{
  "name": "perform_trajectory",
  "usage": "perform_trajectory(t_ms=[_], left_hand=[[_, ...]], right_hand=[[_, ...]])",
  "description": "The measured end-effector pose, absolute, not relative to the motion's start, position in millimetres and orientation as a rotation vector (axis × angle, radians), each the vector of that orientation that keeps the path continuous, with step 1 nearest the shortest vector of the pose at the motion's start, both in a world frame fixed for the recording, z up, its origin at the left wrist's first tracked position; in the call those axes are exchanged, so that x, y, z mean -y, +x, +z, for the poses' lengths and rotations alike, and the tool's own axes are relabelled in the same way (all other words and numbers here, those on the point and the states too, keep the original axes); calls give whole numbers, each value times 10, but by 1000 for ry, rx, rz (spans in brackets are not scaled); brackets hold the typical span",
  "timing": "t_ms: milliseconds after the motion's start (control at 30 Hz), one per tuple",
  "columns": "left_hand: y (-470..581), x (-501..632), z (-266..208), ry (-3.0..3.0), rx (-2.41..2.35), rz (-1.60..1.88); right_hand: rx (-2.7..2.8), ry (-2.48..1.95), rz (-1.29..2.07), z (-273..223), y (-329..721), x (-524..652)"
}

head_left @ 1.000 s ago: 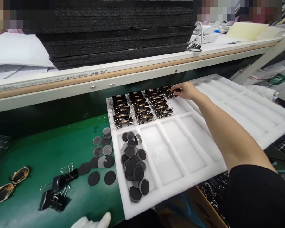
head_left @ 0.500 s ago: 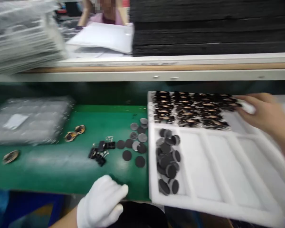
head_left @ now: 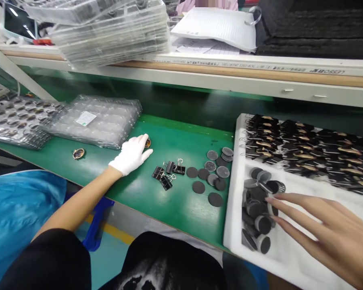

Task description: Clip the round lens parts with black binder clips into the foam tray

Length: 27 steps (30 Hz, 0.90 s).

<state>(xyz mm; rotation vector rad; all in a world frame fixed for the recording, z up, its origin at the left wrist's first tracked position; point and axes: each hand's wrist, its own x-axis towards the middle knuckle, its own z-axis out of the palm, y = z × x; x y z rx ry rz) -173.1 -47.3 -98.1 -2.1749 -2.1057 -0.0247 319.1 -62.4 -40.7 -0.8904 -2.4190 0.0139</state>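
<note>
My left hand point(head_left: 132, 156), in a white glove, reaches over the green bench with its fingers stretched out and the thumb apart. Its fingertips partly cover a round gold-rimmed piece point(head_left: 148, 142); what lies beneath the palm is hidden. My right hand point(head_left: 329, 225) is bare, its fingers apart, with the fingertips at a heap of dark round discs point(head_left: 255, 207) in the left compartment of a white foam tray point(head_left: 233, 225). Whether the fingertips touch a disc I cannot tell. Rows of black binder clips point(head_left: 302, 151) fill the tray's far side, with gold-edged pieces among them.
Loose discs point(head_left: 215, 199) and several binder clips point(head_left: 166, 182) lie mid-bench. Another gold-rimmed piece point(head_left: 78, 153) sits left, near clear plastic trays point(head_left: 109, 117) and a filled tray point(head_left: 21, 119). An overhead shelf point(head_left: 199, 76) carries stacked plastic trays point(head_left: 115, 44) and black sheets point(head_left: 320, 32).
The view has swung left. My left hand has moved from the bench's front edge to the gold-rimmed pieces. My right hand has come from the clip rows down to the discs.
</note>
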Motion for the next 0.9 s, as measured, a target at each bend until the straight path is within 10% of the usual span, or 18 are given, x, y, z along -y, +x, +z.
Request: perform_trajectory(t_ms=[233,567,900], left_hand=[[-1486,156,-714,-2260,1877,270],[-726,-141,-259,-2544,1506,-235],[-575,-86,-501,-2620,1085,-613]], right_hand=[[2629,-846,26,-415,2326,573],[2964,-1275,201,-719,1346,181],[1756,-1164,1126,-469,1811,23]])
